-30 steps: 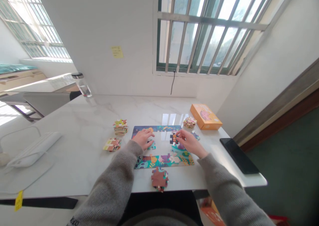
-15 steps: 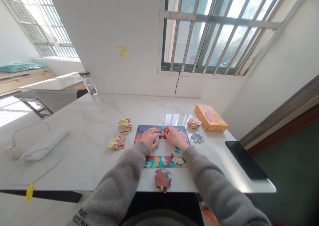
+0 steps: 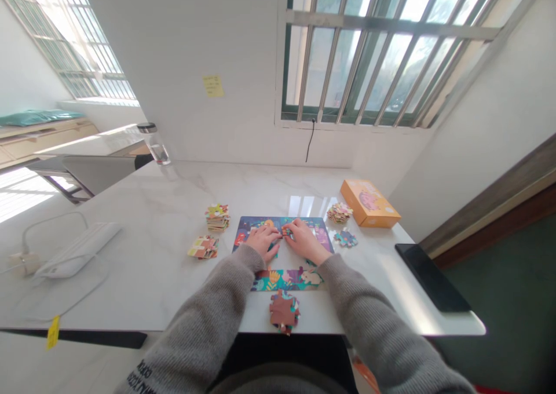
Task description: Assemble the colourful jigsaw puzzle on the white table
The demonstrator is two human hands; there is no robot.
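Note:
A partly assembled jigsaw puzzle lies on the white table, with a colourful picture and a gap in its middle. Its near strip shows plants and a white rabbit. My left hand rests over the left part, its fingers stretched out and thumb apart. Close beside it, my right hand pinches a small puzzle piece at the upper edge of the gap. The hands hide parts of the picture. A pile of brown-backed puzzle pieces sits below the near strip.
Two stacks of pieces, the far one and the near one, stand left. Right are another stack, loose blue pieces, an orange box and a black phone. A power strip and bottle are farther left.
My right fingers have shifted slightly with the small piece, and the left fingertips lie a little flatter. The camera view has tilted slightly; the piles have not moved.

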